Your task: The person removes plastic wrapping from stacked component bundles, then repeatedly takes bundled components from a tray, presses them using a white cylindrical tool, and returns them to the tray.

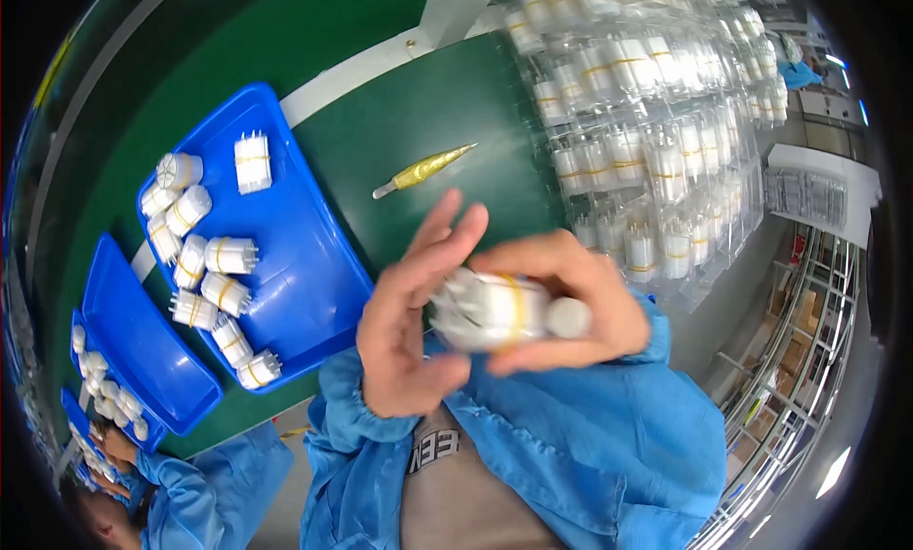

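My right hand [590,293] grips a bundle of white tubes [499,312] tied round the middle with a yellow rubber band. The thin ends of the tubes point left, a little blurred. Facing those ends is the palm of my left hand [395,331], its fingers spread; whether it touches them I cannot tell. Beyond both hands a yellow-wrapped tool with a pointed tip [423,174] lies on the green table [466,84]. Similar banded bundles, among them a standing bundle [252,162], are in the blue tray [314,265] at left.
Clear plastic trays filled with banded bundles [628,160] are stacked on the right. Further left is another blue tray [143,336]. A co-worker in a blue sleeve [204,488] handles white pieces at the lower left. Metal racks [789,360] stand at the far right.
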